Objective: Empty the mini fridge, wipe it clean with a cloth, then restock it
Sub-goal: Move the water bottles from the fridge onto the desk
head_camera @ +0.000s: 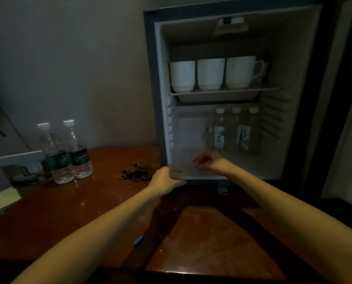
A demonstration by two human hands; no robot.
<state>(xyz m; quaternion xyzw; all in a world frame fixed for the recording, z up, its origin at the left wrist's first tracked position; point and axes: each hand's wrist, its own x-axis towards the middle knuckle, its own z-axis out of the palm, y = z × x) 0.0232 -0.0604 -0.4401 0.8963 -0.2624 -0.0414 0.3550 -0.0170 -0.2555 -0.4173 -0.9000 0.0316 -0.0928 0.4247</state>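
Far left on the counter [89,212] we've got two water bottles [56,158] standing side by side and touching. Our guess is they were pulled out first and parked where they won't be in the way. Next over, the cloth [139,170] lies crumpled just beside the left edge of the mini fridge [150,78], handy for the wipe step. Then the left grip [166,180] sits at the fridge's bottom lip, fingers relaxed and holding nothing, as far as the blur lets us tell. The right grip [208,162] is just inside, over the fridge floor, loosely curled and empty too, aimed toward the back. Inside, three white cups [210,74] sit in a row on a tray [218,96] on the shelf. Below them, three bottles [235,130] stand upright at the back right, apart from either hand. So emptying looks barely begun, and we'd bet those bottles are the next grab.
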